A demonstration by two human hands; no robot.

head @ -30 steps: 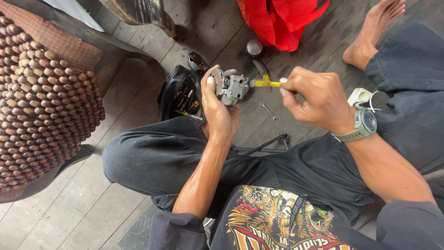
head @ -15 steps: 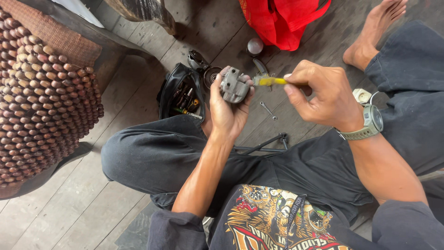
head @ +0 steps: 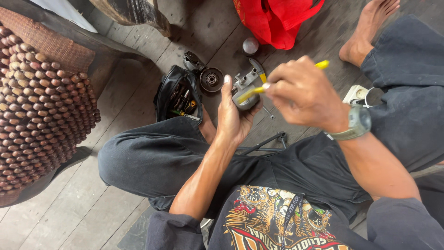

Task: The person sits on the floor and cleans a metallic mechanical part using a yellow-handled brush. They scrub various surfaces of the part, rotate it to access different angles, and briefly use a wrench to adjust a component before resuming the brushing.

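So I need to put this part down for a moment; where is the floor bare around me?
Bare planks lie between the bent knee and the beaded seat cover. It is crowded ahead: open tool pouch, round metal parts and red bag ring the left hand and right hand.

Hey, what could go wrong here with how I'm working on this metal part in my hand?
1. The tool points at the metal part cupped in your left hand; a slip could jab your palm or fingers.
2. The right hand is blurred, so it's moving fast, which makes a slip likelier.
3. A small screw lies loose on the plank floor; it may roll into a gap.
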